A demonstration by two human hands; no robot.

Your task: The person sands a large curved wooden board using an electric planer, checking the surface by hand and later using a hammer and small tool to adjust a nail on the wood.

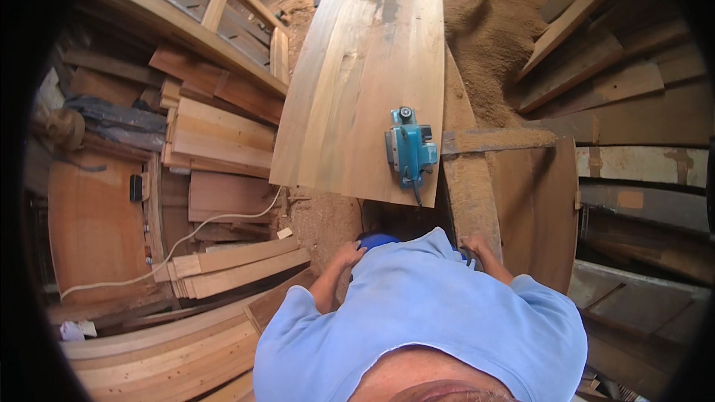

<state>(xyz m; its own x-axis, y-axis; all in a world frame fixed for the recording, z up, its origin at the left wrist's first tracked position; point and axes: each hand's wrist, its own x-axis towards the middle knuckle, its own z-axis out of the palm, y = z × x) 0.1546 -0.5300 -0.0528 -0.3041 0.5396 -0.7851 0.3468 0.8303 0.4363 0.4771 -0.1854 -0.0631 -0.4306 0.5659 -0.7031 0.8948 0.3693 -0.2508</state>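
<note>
A teal electric planer rests on the near right part of a wide board made of several joined planks. Its black cord runs off the board's near edge. Both my hands are down by my waist, apart from the planer. My left hand is closed at the edge of a blue cloth, its fingertips partly hidden. On the other side, my right hand curls beside a dark cord or strap. My shirt hides part of this hand, and what it grips is unclear.
Wood dust covers a beam and a crosspiece right of the board, with a sawdust heap beyond. Stacked planks stand left, more timber right. A pale cable crosses the left side.
</note>
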